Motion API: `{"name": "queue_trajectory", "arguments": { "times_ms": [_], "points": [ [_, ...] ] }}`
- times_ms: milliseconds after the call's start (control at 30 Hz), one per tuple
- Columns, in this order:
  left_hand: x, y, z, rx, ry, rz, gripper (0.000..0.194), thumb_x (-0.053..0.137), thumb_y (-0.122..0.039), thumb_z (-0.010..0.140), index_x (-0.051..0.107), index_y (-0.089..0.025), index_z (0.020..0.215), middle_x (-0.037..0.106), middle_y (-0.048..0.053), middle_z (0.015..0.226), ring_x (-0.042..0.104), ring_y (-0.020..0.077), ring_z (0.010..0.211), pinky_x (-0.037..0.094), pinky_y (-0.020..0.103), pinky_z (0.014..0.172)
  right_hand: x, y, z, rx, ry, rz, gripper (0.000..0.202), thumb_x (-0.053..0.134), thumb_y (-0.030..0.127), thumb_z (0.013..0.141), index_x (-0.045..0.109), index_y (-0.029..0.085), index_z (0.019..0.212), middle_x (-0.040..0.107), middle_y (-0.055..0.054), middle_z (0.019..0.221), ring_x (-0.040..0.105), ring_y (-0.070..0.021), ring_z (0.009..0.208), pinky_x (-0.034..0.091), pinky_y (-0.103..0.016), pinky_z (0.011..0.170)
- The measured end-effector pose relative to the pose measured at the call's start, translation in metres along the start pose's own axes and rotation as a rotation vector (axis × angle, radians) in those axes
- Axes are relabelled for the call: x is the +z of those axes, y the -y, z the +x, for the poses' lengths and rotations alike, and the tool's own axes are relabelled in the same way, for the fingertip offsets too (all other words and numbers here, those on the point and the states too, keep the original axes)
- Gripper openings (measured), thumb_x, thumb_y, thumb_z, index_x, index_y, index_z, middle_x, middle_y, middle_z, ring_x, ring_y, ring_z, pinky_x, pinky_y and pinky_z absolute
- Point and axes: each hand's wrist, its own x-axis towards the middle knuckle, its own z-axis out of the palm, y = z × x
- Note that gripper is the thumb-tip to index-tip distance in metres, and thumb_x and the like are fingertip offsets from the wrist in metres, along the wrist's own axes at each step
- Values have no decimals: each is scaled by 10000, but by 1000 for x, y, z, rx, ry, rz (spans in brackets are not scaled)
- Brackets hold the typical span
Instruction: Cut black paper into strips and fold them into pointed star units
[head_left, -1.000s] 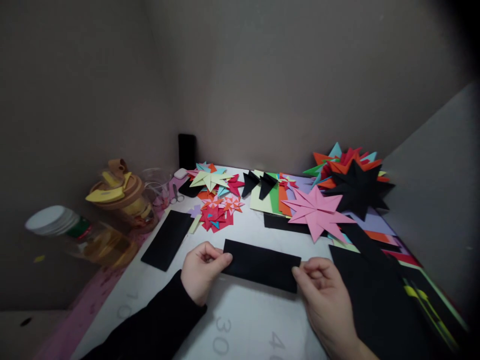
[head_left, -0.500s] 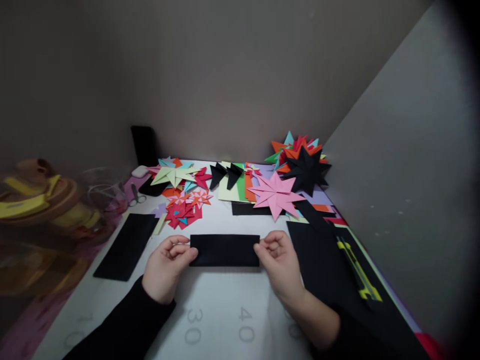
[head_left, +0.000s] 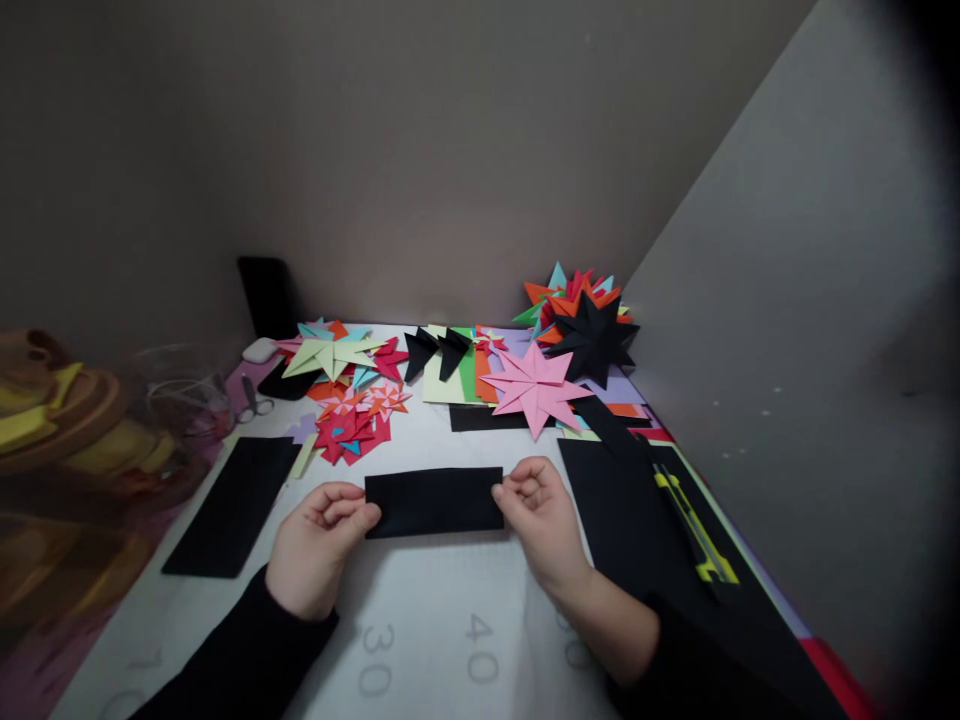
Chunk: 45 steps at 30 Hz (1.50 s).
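A black paper strip (head_left: 435, 502) is stretched level between my two hands above the white mat (head_left: 420, 600). My left hand (head_left: 319, 540) pinches its left end, thumb in front and fingers behind. At the other end, my right hand (head_left: 546, 525) grips the strip's right edge between thumb and fingers. Left of my left hand lies a black paper rectangle (head_left: 232, 507). To the right of my right hand are a large black sheet (head_left: 626, 530) and, on top of it, a yellow cutter (head_left: 697, 530).
Behind my hands lie a pink paper star (head_left: 535, 388), red folded pieces (head_left: 346, 430), two small black folded pieces (head_left: 453, 352) and a pale green star (head_left: 334, 355). A black star (head_left: 596, 338) leans at the back right. Scissors (head_left: 255, 402) and a black phone-like slab (head_left: 267, 297) are back left.
The whole view has shifted, so the table's things appear slightly further left. Both hands keep their hold on the black paper strip, which now tilts a little, its right end higher.
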Motion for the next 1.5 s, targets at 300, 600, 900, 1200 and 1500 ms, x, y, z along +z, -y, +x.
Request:
{"name": "queue_trajectory", "arguments": {
  "times_ms": [300, 600, 900, 1200, 1500],
  "points": [
    [-1, 1, -1, 20, 4, 36, 331, 757, -210, 469, 554, -169, 727, 615, -61, 508, 551, 81, 501, 432, 189, 555, 0, -1, 1, -9, -10, -15, 219, 653, 254, 742, 444, 214, 793, 489, 58, 621, 396, -68, 493, 286, -188, 455],
    [-1, 0, 0, 25, 16, 31, 339, 783, -224, 464, 561, -167, 715, 612, -50, 508, 542, 88, 489, 421, 193, 522, 1, 2, 0, -12, -20, -55, 237, 663, 300, 739, 443, 219, 768, 457, 63, 602, 388, -76, 481, 286, -197, 451],
    [-5, -2, 2, -1, 175, 162, 245, 798, -275, 500, 629, -142, 617, 570, -36, 496, 484, 75, 465, 372, 190, 480, -6, 2, 3, -130, -31, -205, 174, 656, 240, 755, 485, 213, 735, 512, 32, 646, 479, -108, 573, 373, -226, 528],
    [-2, -11, -5, 149, 87, 305, 213, 772, -321, 527, 641, -166, 596, 583, -18, 472, 506, 111, 461, 392, 216, 483, -1, 4, 1, -156, -56, -241, 198, 657, 253, 750, 467, 216, 710, 488, 30, 638, 481, -117, 569, 391, -241, 530],
    [-5, -4, -1, 143, 95, 253, 228, 789, -312, 505, 636, -166, 592, 587, -18, 493, 509, 112, 466, 396, 218, 484, -1, 5, 8, 6, 40, -90, 265, 659, 307, 739, 419, 230, 819, 497, 67, 564, 399, -85, 461, 299, -209, 445]
  ]
}}
